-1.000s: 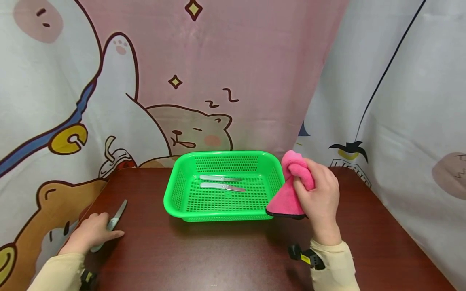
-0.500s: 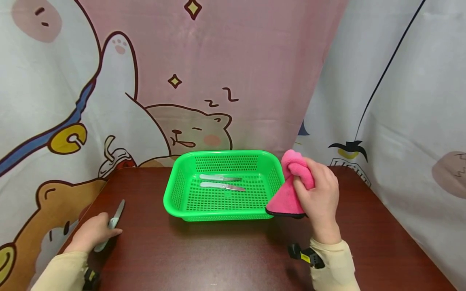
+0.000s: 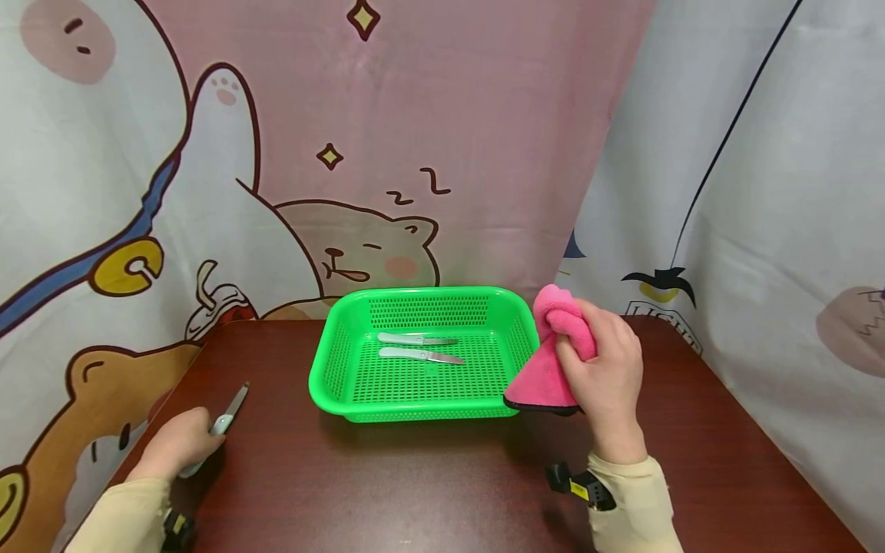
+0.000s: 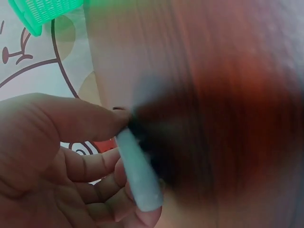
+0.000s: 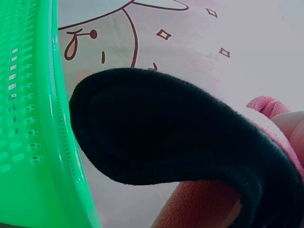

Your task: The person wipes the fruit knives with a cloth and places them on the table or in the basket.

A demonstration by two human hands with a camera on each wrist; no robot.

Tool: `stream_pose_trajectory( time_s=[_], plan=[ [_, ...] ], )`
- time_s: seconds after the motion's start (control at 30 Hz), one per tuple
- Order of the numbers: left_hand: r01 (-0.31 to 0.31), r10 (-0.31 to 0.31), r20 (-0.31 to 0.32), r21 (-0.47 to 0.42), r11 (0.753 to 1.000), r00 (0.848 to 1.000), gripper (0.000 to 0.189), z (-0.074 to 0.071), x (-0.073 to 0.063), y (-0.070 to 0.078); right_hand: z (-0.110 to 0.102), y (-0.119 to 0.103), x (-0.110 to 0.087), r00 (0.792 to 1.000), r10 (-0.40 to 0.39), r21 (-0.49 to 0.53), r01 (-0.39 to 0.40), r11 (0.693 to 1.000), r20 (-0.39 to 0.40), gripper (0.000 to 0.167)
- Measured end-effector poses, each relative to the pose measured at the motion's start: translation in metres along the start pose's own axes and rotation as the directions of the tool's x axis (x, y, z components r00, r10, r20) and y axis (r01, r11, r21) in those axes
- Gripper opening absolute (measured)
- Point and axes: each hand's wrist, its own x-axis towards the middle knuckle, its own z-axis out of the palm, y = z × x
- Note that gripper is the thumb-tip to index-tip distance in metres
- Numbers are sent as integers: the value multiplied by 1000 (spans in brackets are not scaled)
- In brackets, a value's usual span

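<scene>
Pale-handled knife [image 3: 223,424] lies pinched, apparently near its blade [image 3: 238,399], between left fingers [image 4: 84,166]; right fingers [image 3: 600,326] grip cloth [image 3: 546,376].

Some kind of curtained-off nook, can't tell if it's in a home or a studio: cartoon-print curtains [image 3: 484,115] hang behind and beside a brown table [image 3: 415,484].

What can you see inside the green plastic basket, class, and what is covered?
Two white-handled paring knives lie in the green plastic basket. The floor beneath them is covered, and the pink towel hides part of its near right corner.
</scene>
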Motion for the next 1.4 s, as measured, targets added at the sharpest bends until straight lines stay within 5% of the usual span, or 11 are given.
stream_pose_trajectory(
  time_s=[0.5, 0.8, 1.1, 1.4],
  plan=[
    [-45, 41, -59, -81, 996, 997, 18, -6, -1, 11, -2, 0, 0, 1000, 26, -24, -26, 999, 17, 39],
    [-113, 102, -166, -56, 992, 981, 16, -23, -1, 29, -2, 0, 0, 1000, 23, -34, -23, 999, 6, 40],
    [-209, 175, -316, -77, 975, 933, 18, -38, -7, 64, -4, -1, 1, 999, 33, -35, -32, 999, 9, 40],
    [-317, 228, -471, -118, 941, 852, 22, -46, -15, 103, -4, -1, 1, 1000, 23, -35, -23, 999, 8, 39]
  ],
)
